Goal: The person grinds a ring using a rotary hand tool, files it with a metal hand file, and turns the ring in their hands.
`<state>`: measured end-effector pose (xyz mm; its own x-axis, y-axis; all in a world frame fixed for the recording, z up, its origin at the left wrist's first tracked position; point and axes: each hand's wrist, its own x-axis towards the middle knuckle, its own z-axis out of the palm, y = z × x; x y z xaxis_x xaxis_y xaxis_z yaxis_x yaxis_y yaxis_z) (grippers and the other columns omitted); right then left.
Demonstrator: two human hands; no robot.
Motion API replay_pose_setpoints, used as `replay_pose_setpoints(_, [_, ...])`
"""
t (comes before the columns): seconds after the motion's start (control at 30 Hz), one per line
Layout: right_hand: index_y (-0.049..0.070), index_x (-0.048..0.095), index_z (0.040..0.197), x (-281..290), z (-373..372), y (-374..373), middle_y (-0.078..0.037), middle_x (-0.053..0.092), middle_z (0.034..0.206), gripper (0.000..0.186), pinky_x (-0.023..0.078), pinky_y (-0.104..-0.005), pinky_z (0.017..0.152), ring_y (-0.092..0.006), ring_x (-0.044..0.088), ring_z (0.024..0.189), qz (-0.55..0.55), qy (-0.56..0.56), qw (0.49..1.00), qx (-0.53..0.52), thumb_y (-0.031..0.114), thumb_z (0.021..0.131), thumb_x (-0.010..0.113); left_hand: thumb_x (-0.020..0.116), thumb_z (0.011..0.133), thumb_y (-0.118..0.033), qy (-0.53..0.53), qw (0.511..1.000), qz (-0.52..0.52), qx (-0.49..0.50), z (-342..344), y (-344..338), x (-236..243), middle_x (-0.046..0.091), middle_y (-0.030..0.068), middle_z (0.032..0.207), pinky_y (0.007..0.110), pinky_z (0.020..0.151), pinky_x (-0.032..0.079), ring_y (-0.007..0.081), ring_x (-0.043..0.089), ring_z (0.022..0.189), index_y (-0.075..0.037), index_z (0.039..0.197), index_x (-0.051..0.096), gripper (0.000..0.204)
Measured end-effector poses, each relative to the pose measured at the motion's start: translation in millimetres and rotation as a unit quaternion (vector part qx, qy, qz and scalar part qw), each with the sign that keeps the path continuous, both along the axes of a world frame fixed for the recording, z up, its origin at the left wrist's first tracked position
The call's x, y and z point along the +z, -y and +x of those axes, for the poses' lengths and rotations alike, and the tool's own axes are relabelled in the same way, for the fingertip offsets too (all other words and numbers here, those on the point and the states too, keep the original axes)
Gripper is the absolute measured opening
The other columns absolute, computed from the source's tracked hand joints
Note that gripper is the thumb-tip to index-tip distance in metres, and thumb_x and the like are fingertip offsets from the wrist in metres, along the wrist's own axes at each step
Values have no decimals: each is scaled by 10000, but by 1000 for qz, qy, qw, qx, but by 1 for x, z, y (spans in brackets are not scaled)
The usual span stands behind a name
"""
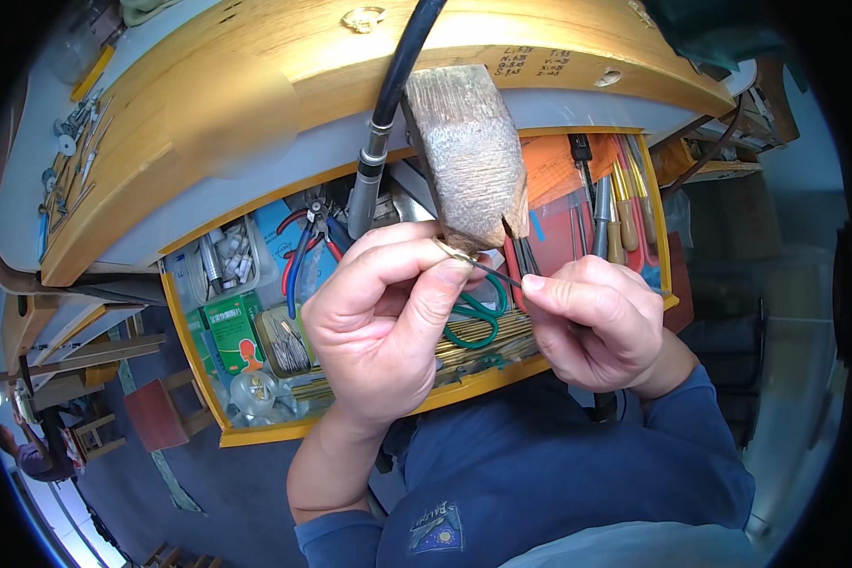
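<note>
My left hand (pixel 383 322) pinches a small gold-coloured piece (pixel 452 252) against the lower end of a worn wooden bench pin (pixel 466 161). My right hand (pixel 596 322) grips a thin dark file-like tool (pixel 502 277), whose tip reaches to the small piece by my left thumb. A black hose with a metal handpiece (pixel 369 175) hangs just left of the pin. Below my hands is an open drawer (pixel 648 241) with green-handled scissors (pixel 473 331), pliers (pixel 308 246) and several long-handled tools (pixel 620 204).
The curved wooden bench (pixel 208 76) spans the top, with small tools (pixel 76 151) at left and a gold-coloured ring (pixel 363 19). In the drawer lie a green box (pixel 222 331) and small containers (pixel 251 393). Another person (pixel 43 450) and a stool (pixel 161 407) are at far left.
</note>
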<state>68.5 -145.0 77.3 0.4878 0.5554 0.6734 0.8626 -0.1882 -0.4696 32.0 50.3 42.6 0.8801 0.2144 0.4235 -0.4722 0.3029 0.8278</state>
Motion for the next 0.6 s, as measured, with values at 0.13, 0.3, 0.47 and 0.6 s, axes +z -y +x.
replay_pose_setpoints(0.13, [-60, 699, 1083, 3, 4, -5, -101, 633, 737, 389, 495, -297, 508, -211, 629, 575, -9, 1, 1000, 8, -127, 704, 753, 692, 898, 105, -33, 999, 0, 26, -2, 1, 4, 680, 137, 1007, 263, 769, 570, 147, 681, 858, 61, 989, 702, 101])
replay_pose_setpoints(0.3, [-62, 704, 1062, 6, 6, -13, -88, 608, 720, 381, 464, -290, 476, -193, 591, 549, -14, 41, 999, -7, -117, 689, 761, 720, 880, 93, -35, 998, 14, 43, -3, 1, 5, 686, 134, 993, 253, 748, 546, 138, 662, 855, 57, 964, 708, 92])
replay_pose_setpoints(0.47, [-63, 707, 1046, 19, 4, -23, -86, 607, 718, 360, 462, -290, 471, -192, 588, 549, -37, 49, 998, -23, -114, 693, 762, 764, 852, 60, 46, 978, 163, 124, 2, -8, 5, 694, 144, 991, 245, 726, 535, 132, 654, 856, 54, 930, 713, 94])
replay_pose_setpoints(0.6, [-59, 709, 1049, 29, 3, -25, -105, 652, 768, 339, 490, -298, 505, -210, 614, 577, -49, 22, 998, -19, -127, 719, 749, 743, 869, 70, 63, 977, 173, 109, 4, -9, 4, 692, 140, 982, 245, 720, 541, 139, 660, 846, 58, 939, 707, 80])
